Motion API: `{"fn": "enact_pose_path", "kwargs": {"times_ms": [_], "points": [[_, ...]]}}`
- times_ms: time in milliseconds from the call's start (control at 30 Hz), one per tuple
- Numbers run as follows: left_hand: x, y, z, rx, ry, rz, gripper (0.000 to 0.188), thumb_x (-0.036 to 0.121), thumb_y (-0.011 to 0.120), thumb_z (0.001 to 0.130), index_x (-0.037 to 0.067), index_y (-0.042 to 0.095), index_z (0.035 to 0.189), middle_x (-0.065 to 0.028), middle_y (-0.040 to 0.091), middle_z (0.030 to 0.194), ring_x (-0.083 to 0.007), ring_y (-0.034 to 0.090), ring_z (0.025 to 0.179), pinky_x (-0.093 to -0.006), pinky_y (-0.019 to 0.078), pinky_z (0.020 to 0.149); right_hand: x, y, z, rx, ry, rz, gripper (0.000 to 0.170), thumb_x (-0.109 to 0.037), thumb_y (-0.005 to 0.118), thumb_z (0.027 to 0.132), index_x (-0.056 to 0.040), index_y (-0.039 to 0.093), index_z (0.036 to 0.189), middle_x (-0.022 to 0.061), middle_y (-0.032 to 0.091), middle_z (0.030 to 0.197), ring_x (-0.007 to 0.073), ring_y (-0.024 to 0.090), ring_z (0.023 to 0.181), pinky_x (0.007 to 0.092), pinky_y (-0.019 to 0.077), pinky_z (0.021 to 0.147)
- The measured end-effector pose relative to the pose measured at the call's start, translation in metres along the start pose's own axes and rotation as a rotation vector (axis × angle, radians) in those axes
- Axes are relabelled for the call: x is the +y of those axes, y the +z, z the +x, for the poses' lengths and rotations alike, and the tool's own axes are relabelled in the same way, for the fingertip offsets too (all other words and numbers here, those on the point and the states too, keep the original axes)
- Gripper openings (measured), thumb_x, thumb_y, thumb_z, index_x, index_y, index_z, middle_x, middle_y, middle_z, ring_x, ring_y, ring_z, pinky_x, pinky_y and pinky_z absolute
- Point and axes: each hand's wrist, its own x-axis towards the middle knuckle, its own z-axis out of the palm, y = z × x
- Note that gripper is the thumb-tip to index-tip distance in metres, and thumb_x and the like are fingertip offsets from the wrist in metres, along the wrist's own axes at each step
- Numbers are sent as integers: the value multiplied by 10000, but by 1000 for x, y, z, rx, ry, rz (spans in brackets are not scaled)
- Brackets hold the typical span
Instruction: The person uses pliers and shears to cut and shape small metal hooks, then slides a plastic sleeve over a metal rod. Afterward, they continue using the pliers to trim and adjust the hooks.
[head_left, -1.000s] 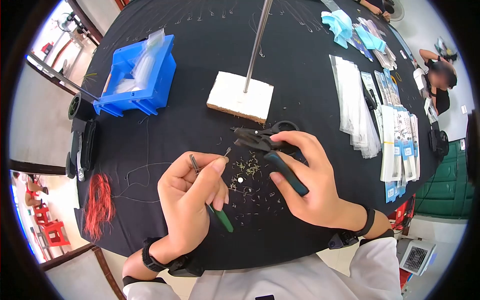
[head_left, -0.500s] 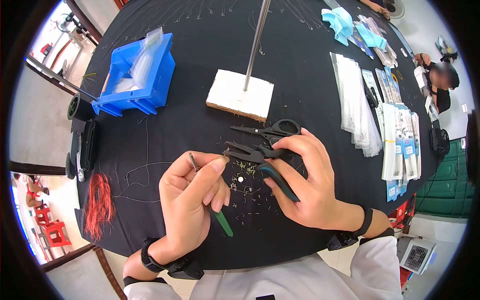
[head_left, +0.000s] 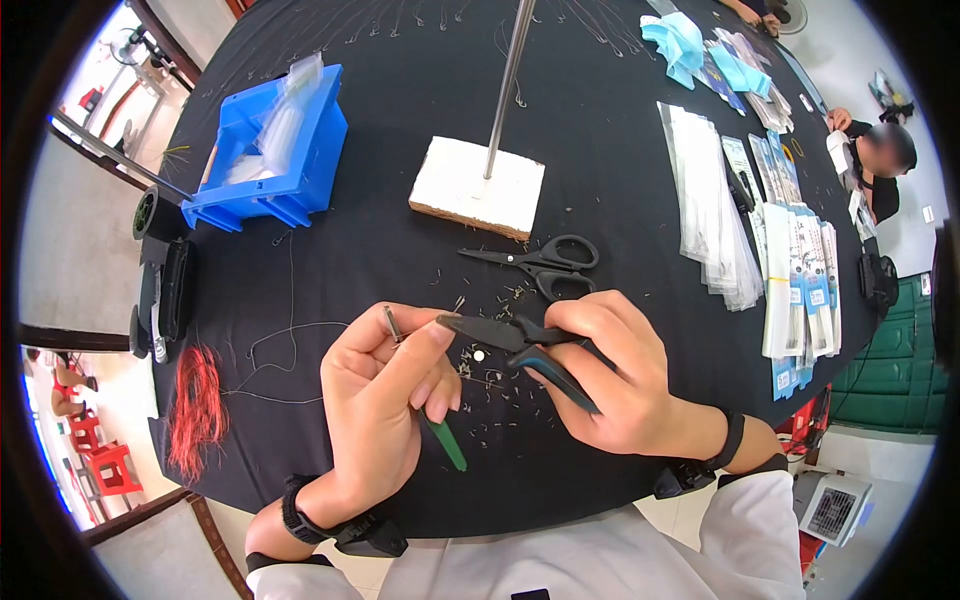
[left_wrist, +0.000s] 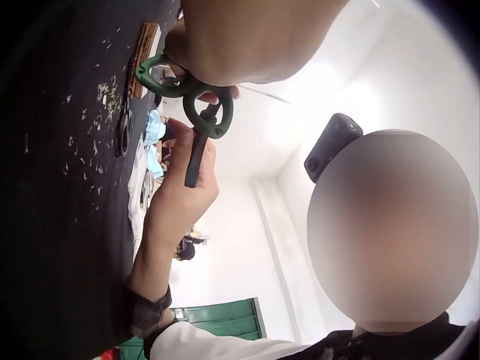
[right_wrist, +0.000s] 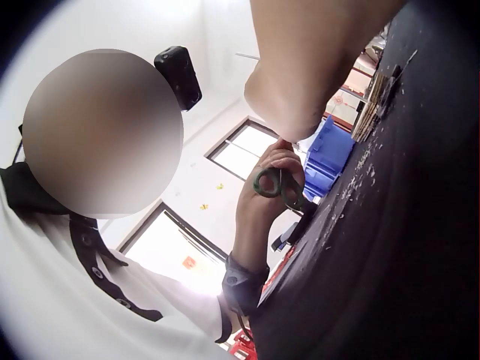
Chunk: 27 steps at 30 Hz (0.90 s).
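Note:
My left hand pinches a thin wire-like piece between thumb and forefinger, its ends poking up past the fingertips. The same hand also holds green-handled scissors in its palm; in the head view a green handle shows below the fingers and a metal tip above. In my right hand are pliers with black and blue handles, gripped by the fingers and thumb. Their nose points left and lies right at the left thumb tip. Black scissors rest on the cloth just beyond the pliers.
Small clippings lie scattered on the black cloth below the hands. Beyond stands a metal rod on a white block. A blue bin and red threads are at left, clear sleeves and packets at right.
My right hand has brought the pliers down and left, from over the black scissors to the left thumb tip. The left hand has barely moved and keeps its pinch.

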Motion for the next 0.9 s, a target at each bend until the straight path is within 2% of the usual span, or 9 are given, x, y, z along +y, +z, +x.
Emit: {"fn": "enact_pose_path", "kwargs": {"times_ms": [67,167,267,433,533,633,733,833,900], "points": [[-1,-1,0,-26,-22,34,78,8,545,875,-59,585,875,0,440,519,-82,426,432,-245,390,463,-3,-2,4,1,43,164,205,28,744,597,50,623,761,157,554,902,266,553,731,317,440,602],[0,2,-2,-67,-97,118,81,1,547,868,-68,587,863,-10,458,523,-81,435,433,-237,387,459,-4,-3,6,89,139,193,201,33,749,626,47,640,795,161,556,932,244,554,755,295,450,638],[3,6,-4,-112,-195,144,79,-4,562,853,-74,595,836,-18,476,528,-81,442,433,-232,385,455,0,-3,11,113,143,203,203,38,749,642,40,652,821,166,557,959,238,559,792,285,456,671],[3,6,-4,-158,-291,70,66,-9,578,839,-67,608,837,-14,475,526,-79,444,428,-228,377,445,8,-2,7,63,29,252,197,40,750,606,40,620,755,165,581,976,279,569,803,356,453,675],[1,3,-4,-178,-278,111,59,-20,580,837,-63,616,853,-11,476,526,-78,451,428,-224,369,435,9,-3,7,66,8,253,192,36,748,607,44,613,744,170,586,969,283,573,794,356,452,669],[1,4,-4,-166,-288,155,54,-25,581,834,-61,617,854,-10,483,529,-74,457,430,-218,364,429,8,-3,8,66,8,247,258,20,729,602,28,624,837,128,572,957,288,567,806,352,462,678],[-2,6,-5,-165,-255,225,60,-20,584,834,-60,615,865,-13,493,535,-70,465,436,-213,365,428,5,0,9,59,4,261,253,20,728,613,35,614,838,132,567,960,296,562,793,351,463,674],[-9,4,-6,-153,-227,231,67,-12,578,841,-68,606,864,-15,500,539,-68,464,438,-213,371,432,3,3,7,23,39,332,247,10,718,657,44,599,871,144,555,990,310,557,821,363,461,699],[-7,3,-3,-83,-144,213,74,-8,570,849,-74,600,862,-18,502,540,-69,458,437,-217,378,436,1,-2,9,3,83,216,239,-5,704,692,44,593,898,152,546,1027,321,553,867,376,454,738]]}}
